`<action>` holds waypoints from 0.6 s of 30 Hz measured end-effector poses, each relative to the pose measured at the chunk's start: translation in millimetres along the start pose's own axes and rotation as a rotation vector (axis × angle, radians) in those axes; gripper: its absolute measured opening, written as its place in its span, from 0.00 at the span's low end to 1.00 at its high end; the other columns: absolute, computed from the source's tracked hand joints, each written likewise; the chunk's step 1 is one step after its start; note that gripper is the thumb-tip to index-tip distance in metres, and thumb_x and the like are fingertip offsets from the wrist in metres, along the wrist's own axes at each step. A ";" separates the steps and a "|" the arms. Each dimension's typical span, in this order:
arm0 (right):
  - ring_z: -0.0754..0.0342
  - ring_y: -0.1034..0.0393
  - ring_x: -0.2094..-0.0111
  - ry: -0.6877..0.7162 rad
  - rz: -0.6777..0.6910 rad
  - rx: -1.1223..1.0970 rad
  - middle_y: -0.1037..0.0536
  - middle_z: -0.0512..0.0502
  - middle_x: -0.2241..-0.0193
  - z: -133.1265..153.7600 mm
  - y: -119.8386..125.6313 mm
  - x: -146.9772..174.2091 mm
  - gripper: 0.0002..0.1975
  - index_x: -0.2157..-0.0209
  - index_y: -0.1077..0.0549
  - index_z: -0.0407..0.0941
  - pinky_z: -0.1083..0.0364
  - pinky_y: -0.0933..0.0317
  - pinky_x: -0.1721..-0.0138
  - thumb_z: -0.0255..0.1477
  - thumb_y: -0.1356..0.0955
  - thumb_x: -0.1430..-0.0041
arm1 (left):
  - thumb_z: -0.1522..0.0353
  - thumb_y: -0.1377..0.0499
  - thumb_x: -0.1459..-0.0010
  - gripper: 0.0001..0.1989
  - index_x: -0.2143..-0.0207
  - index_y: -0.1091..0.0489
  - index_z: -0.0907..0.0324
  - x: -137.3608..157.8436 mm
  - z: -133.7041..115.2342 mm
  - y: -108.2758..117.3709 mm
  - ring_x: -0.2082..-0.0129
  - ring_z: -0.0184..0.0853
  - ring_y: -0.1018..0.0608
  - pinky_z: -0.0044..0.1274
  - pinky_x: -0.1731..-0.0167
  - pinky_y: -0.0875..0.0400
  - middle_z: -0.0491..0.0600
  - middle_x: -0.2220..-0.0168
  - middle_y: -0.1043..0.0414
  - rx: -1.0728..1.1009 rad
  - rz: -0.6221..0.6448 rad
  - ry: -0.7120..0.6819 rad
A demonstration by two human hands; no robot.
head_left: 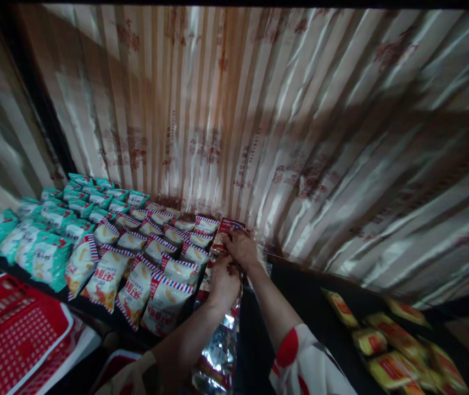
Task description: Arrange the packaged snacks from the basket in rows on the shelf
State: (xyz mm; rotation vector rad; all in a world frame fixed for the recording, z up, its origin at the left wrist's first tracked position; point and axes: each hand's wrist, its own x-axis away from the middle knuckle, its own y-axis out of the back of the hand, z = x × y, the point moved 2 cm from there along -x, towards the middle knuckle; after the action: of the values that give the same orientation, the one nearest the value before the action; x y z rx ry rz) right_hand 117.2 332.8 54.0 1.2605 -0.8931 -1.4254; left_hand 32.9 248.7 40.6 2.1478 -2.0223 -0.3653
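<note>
Both my hands are at the right end of the rows of snack bags. My right hand [241, 249], its fingers curled, holds a red snack bag [228, 226] near the curtain. Just in front, my left hand [223, 282] is closed over the dark red and brown packets; its fingertips are partly hidden. A shiny silver-and-red run of packets [218, 354] extends from under my left forearm toward me; I cannot tell whether they are joined. Left of my hands stand white snack bags [166, 304] with red-and-blue striped tops, in several rows.
Teal snack bags [51, 258] fill the shelf's left end. Yellow-and-red packets [393, 370] lie loosely at the right on the black shelf [296, 296]. A red basket [16, 334] stands low at the left. A pleated, printed curtain [234, 109] hangs behind the shelf.
</note>
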 end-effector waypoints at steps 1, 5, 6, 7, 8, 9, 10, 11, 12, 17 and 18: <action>0.52 0.31 0.53 -0.010 0.022 -0.002 0.22 0.43 0.58 0.7 0.0 0.5 0.18 0.58 0.25 0.45 0.53 0.48 0.47 0.37 0.42 0.39 | 0.81 0.50 0.50 0.16 0.64 0.27 0.63 -0.5 0.0 0.5 0.55 0.37 0.26 0.26 0.52 0.33 0.54 0.59 0.25 0.003 -0.003 -0.008; 0.49 0.30 0.54 -0.093 0.082 -0.018 0.22 0.41 0.58 -0.3 -3.0 2.4 0.20 0.54 0.27 0.45 0.52 0.43 0.51 0.40 0.42 0.39 | 0.83 0.50 0.53 0.16 0.68 0.27 0.62 -1.3 0.0 2.2 0.56 0.36 0.25 0.25 0.52 0.33 0.53 0.59 0.26 -0.005 -0.021 -0.069; 0.49 0.30 0.55 -0.104 0.084 -0.021 0.22 0.41 0.58 -0.8 -3.6 2.3 0.21 0.54 0.27 0.45 0.52 0.43 0.52 0.40 0.41 0.39 | 0.83 0.50 0.54 0.16 0.68 0.27 0.62 -1.0 0.1 2.3 0.56 0.36 0.25 0.25 0.52 0.33 0.53 0.59 0.25 -0.006 -0.029 -0.085; 0.49 0.30 0.54 -0.107 0.078 -0.023 0.22 0.41 0.58 -1.4 -3.8 1.9 0.20 0.54 0.27 0.45 0.52 0.43 0.52 0.41 0.41 0.40 | 0.83 0.50 0.55 0.17 0.69 0.27 0.62 -0.5 0.2 2.4 0.56 0.36 0.26 0.25 0.52 0.34 0.52 0.59 0.25 -0.003 -0.040 -0.098; 0.49 0.30 0.54 -0.102 0.064 -0.025 0.22 0.41 0.57 -1.8 -3.6 1.4 0.20 0.54 0.27 0.45 0.52 0.43 0.52 0.41 0.41 0.40 | 0.83 0.50 0.55 0.17 0.69 0.26 0.62 0.2 0.2 2.6 0.55 0.36 0.26 0.26 0.51 0.34 0.52 0.60 0.25 0.001 -0.053 -0.108; 0.50 0.30 0.54 -0.089 0.043 -0.031 0.23 0.41 0.57 -2.2 -3.0 1.0 0.19 0.55 0.27 0.45 0.53 0.43 0.51 0.40 0.40 0.40 | 0.84 0.49 0.55 0.17 0.69 0.26 0.61 1.4 0.3 2.9 0.55 0.36 0.26 0.26 0.51 0.34 0.51 0.60 0.25 0.007 -0.067 -0.114; 0.50 0.31 0.54 -0.069 0.017 -0.043 0.23 0.41 0.57 -2.5 -2.1 0.9 0.18 0.56 0.26 0.45 0.53 0.43 0.51 0.39 0.40 0.40 | 0.84 0.49 0.56 0.17 0.70 0.26 0.61 2.9 0.3 3.5 0.55 0.35 0.26 0.26 0.50 0.34 0.51 0.61 0.25 0.011 -0.084 -0.115; 0.50 0.31 0.54 -0.046 -0.013 -0.063 0.23 0.41 0.57 -2.8 -1.0 1.3 0.17 0.57 0.26 0.44 0.53 0.43 0.51 0.37 0.40 0.40 | 0.84 0.49 0.56 0.16 0.70 0.26 0.61 5.0 0.2 4.5 0.55 0.35 0.26 0.27 0.50 0.34 0.51 0.60 0.25 0.013 -0.103 -0.114; 0.50 0.31 0.54 -0.018 -0.043 -0.090 0.23 0.41 0.57 -2.9 0.2 2.5 0.16 0.58 0.25 0.44 0.53 0.43 0.50 0.36 0.39 0.40 | 0.84 0.49 0.56 0.16 0.71 0.26 0.60 7.5 0.1 6.0 0.55 0.35 0.26 0.27 0.50 0.34 0.51 0.60 0.25 0.013 -0.122 -0.109; 0.50 0.35 0.50 0.037 -0.211 -0.240 0.25 0.40 0.55 -2.8 7.0 24.5 0.15 0.59 0.24 0.42 0.51 0.46 0.45 0.29 0.39 0.42 | 0.83 0.49 0.54 0.16 0.70 0.26 0.60 29.2 -2.4 18.4 0.58 0.34 0.25 0.26 0.53 0.33 0.51 0.61 0.25 0.020 -0.108 -0.100; 0.49 0.36 0.48 0.018 -0.246 -0.272 0.25 0.39 0.53 -2.3 9.0 32.3 0.15 0.59 0.24 0.41 0.50 0.46 0.45 0.29 0.39 0.43 | 0.83 0.50 0.53 0.16 0.70 0.27 0.60 35.6 -3.2 21.7 0.59 0.33 0.25 0.25 0.54 0.32 0.50 0.63 0.25 0.022 -0.084 -0.098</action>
State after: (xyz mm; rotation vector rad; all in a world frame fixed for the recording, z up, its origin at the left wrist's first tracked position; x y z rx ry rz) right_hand 122.4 299.6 54.1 1.2018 -0.5216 -1.6625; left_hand 14.9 211.6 47.7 2.2757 -1.9986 -0.4711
